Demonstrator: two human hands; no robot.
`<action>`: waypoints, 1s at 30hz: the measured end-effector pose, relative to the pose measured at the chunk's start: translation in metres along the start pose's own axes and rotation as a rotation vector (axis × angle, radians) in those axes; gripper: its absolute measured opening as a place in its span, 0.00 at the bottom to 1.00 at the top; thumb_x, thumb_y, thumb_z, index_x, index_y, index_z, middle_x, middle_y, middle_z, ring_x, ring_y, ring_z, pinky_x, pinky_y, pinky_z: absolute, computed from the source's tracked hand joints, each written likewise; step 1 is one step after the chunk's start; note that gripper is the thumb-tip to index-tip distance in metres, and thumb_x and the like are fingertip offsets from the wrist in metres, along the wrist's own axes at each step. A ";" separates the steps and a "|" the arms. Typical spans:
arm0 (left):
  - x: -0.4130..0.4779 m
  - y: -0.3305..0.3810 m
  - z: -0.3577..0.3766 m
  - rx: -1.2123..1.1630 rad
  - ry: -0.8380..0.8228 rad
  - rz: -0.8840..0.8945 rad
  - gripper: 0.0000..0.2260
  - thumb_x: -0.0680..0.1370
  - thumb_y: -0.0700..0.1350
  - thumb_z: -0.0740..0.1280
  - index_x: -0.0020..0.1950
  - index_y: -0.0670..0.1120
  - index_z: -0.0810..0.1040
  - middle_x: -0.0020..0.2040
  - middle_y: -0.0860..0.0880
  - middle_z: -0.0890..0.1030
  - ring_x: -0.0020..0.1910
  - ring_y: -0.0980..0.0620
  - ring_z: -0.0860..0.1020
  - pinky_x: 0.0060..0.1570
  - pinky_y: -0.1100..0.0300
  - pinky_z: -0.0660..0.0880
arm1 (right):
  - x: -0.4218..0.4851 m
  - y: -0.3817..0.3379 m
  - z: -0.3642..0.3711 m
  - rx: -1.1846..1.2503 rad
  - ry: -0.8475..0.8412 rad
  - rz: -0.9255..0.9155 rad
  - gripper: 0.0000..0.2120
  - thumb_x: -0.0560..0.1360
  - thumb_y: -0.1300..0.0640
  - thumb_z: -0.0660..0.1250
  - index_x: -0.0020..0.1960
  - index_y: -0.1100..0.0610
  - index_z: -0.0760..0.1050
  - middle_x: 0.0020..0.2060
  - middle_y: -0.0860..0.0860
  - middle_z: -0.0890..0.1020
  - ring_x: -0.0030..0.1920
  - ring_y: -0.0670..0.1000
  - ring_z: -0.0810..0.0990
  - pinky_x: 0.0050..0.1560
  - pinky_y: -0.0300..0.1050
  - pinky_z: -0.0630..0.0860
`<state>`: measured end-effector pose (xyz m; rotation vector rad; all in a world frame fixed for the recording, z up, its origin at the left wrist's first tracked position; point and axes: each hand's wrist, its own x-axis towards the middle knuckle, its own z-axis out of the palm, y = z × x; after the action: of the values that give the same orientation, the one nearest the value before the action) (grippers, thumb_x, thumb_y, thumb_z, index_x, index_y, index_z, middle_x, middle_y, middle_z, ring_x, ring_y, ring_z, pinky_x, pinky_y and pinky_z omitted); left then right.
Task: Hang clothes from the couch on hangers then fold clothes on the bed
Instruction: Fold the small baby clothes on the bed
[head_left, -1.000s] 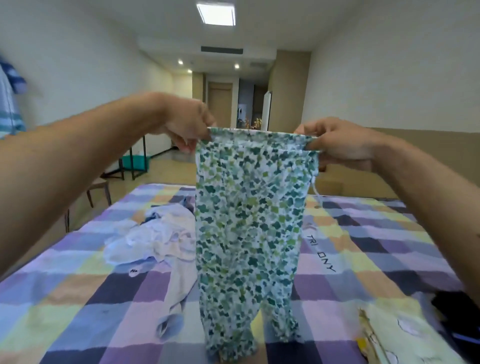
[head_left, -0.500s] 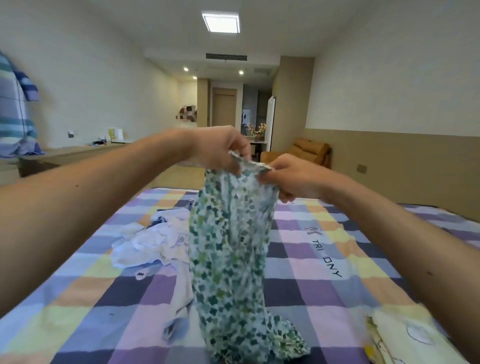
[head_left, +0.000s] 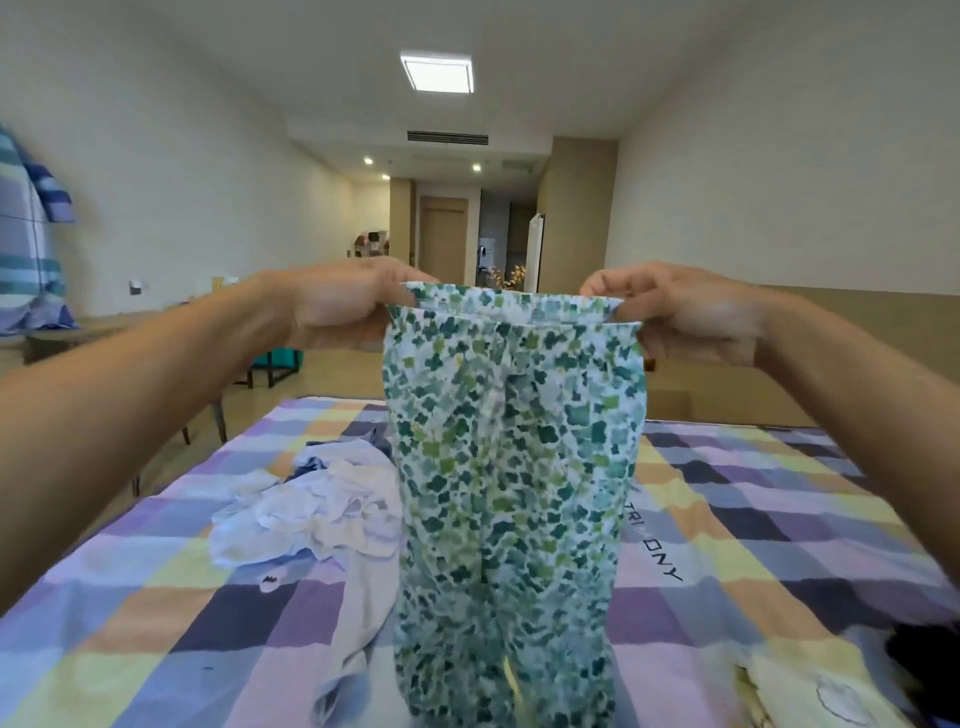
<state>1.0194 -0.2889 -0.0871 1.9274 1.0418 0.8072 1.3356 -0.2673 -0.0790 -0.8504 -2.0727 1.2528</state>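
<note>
A pair of white trousers with a green and teal leaf print (head_left: 514, 478) hangs upright in front of me, above the bed (head_left: 753, 525). My left hand (head_left: 343, 306) pinches the left end of the waistband. At the right end, my right hand (head_left: 685, 312) pinches the same band, so it is stretched flat between them. The trouser legs reach down to the checked bed cover at the bottom of the frame.
A crumpled white garment (head_left: 317, 514) lies on the bed left of the trousers. A pale yellow garment (head_left: 810, 696) and something dark (head_left: 924, 649) sit at the bed's near right corner. A striped blue garment (head_left: 28, 234) hangs at the far left wall.
Half a second ago my hands were close together with the waistband bunched. They have moved apart and the waistband is stretched wide again, held a little higher.
</note>
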 end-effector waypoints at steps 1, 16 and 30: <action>0.001 -0.003 0.002 -0.115 0.046 -0.016 0.14 0.81 0.36 0.58 0.55 0.41 0.84 0.54 0.42 0.85 0.50 0.48 0.83 0.51 0.56 0.83 | 0.000 0.004 -0.001 0.106 -0.021 0.006 0.11 0.78 0.70 0.58 0.54 0.61 0.76 0.45 0.55 0.82 0.40 0.49 0.82 0.40 0.40 0.82; -0.015 -0.033 0.020 0.024 0.103 -0.064 0.17 0.81 0.48 0.66 0.59 0.34 0.78 0.53 0.37 0.84 0.48 0.40 0.83 0.51 0.49 0.80 | 0.009 0.034 0.021 0.043 -0.036 0.122 0.13 0.76 0.69 0.67 0.60 0.62 0.76 0.58 0.64 0.83 0.58 0.63 0.83 0.57 0.57 0.82; -0.005 -0.032 0.071 0.051 0.180 0.083 0.18 0.77 0.50 0.71 0.63 0.42 0.79 0.55 0.44 0.85 0.55 0.47 0.84 0.57 0.51 0.80 | 0.031 0.027 0.094 0.249 0.214 -0.028 0.14 0.83 0.59 0.60 0.60 0.66 0.79 0.52 0.62 0.85 0.48 0.56 0.86 0.43 0.47 0.84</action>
<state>1.0619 -0.3058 -0.1497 1.9799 1.1038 1.0252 1.2526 -0.2851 -0.1367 -0.8003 -1.7141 1.3102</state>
